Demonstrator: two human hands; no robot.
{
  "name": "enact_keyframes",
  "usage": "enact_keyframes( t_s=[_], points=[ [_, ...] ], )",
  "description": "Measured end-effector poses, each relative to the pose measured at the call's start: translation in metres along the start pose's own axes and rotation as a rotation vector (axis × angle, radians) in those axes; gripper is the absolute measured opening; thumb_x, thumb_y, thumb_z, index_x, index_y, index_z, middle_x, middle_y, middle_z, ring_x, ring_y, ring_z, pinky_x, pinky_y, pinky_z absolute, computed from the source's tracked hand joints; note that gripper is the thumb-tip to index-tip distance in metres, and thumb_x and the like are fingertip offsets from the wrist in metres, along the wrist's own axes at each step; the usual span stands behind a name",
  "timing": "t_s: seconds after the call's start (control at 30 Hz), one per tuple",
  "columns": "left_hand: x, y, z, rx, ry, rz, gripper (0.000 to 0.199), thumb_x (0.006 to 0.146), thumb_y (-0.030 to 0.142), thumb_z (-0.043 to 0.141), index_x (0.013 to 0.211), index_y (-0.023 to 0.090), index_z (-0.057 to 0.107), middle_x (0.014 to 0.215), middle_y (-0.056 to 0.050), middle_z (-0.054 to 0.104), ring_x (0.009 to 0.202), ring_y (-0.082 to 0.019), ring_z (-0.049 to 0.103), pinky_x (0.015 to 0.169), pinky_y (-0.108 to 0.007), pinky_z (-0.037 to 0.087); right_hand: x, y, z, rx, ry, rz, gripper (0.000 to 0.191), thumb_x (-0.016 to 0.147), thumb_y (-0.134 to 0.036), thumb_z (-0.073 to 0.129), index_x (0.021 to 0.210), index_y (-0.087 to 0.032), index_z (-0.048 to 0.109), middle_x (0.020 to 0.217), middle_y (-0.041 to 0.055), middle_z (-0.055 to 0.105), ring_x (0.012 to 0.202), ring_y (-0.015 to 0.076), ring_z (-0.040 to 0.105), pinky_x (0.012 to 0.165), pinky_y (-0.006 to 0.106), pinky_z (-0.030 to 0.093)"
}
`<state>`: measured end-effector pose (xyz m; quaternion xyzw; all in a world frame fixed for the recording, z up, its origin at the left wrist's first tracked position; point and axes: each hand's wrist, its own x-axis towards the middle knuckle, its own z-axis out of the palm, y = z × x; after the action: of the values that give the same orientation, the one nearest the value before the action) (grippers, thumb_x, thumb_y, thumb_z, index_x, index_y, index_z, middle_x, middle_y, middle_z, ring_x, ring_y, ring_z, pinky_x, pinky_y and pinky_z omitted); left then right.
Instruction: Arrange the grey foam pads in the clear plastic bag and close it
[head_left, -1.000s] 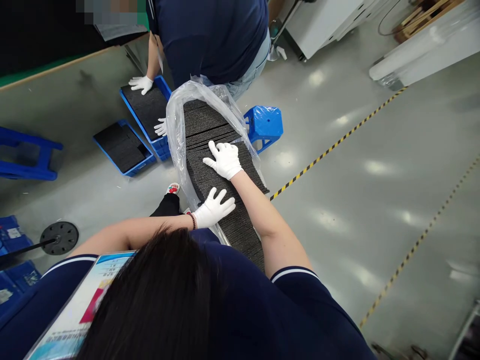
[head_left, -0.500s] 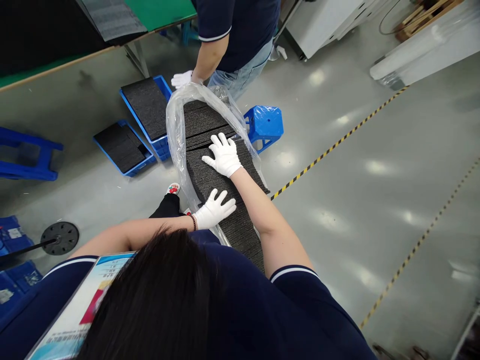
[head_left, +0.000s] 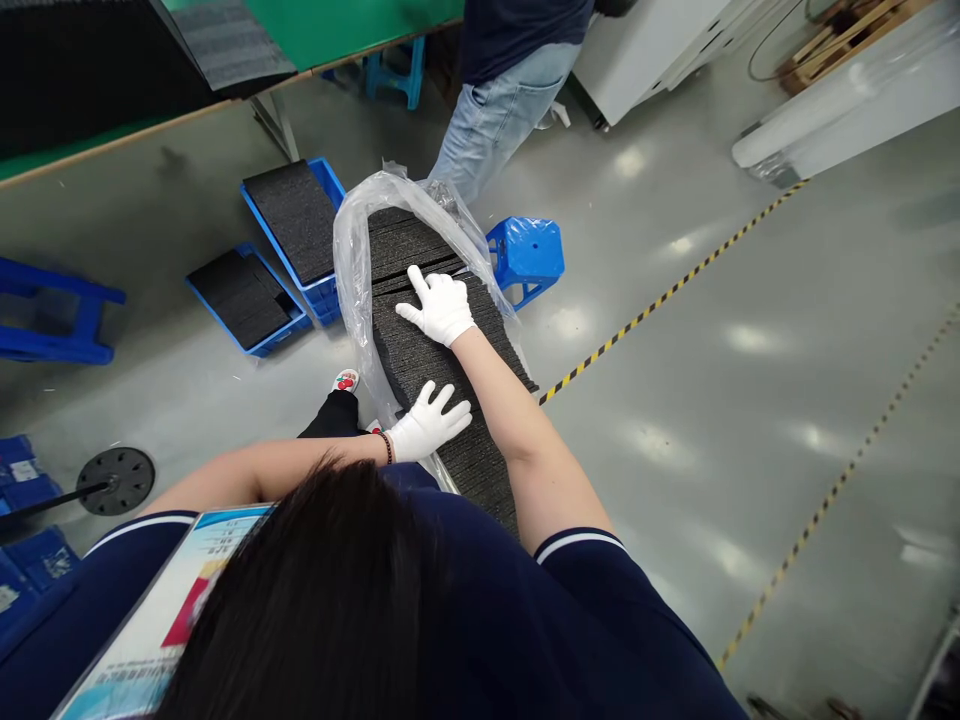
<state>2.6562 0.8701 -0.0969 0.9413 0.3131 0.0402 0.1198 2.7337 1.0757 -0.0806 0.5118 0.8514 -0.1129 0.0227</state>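
Rows of black foam sheets [head_left: 420,345] stand packed on edge inside a clear plastic bag [head_left: 352,250], its mouth spread around them. My left hand [head_left: 429,422], in a white glove, lies on the near part of the sheets with its fingers spread. Farther along, my right hand [head_left: 441,305], also gloved in white, rests on the sheets beside a narrow gap in the row. Its thumb and index finger stretch out, while the other fingers are partly bent. Neither hand has a sheet in its grip.
Left of the bag, two blue crates [head_left: 324,290] hold flat black sheets. A blue stool [head_left: 531,248] stands right of it. Beyond the bag is a co-worker in jeans [head_left: 495,115]. A green-topped table [head_left: 352,25] runs along the back left; yellow-black tape [head_left: 645,325] crosses the floor.
My right hand has shifted slightly left, its fingers less spread. My left hand stays in place. The co-worker has moved away to the right, and their gloved hand has left the bag's far edge.
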Motion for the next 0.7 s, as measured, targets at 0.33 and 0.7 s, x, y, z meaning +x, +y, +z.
enact_keyframes(
  t_s=[0.33, 0.7],
  points=[
    [0.0, 0.002, 0.003, 0.034, 0.029, 0.01, 0.045, 0.102, 0.016, 0.043, 0.144, 0.025, 0.058, 0.155, -0.008, 0.05, 0.142, -0.04, 0.044, 0.111, -0.071, 0.035, 0.01, 0.0, 0.005, 0.009, 0.094, -0.061, 0.066, 0.1, -0.067, 0.039, 0.128, -0.014, 0.067, 0.16, 0.0206, 0.039, 0.143, 0.0418, 0.032, 0.109, 0.058, 0.029],
    [0.0, 0.004, 0.001, 0.049, 0.054, 0.023, 0.044, 0.101, 0.016, 0.045, 0.142, 0.024, 0.058, 0.154, -0.008, 0.051, 0.14, -0.04, 0.045, 0.111, -0.069, 0.035, 0.012, -0.002, 0.008, 0.025, 0.092, -0.102, 0.064, 0.102, -0.063, 0.037, 0.127, -0.011, 0.065, 0.146, 0.0209, 0.053, 0.139, 0.0349, 0.039, 0.112, 0.051, 0.03]
  ],
)
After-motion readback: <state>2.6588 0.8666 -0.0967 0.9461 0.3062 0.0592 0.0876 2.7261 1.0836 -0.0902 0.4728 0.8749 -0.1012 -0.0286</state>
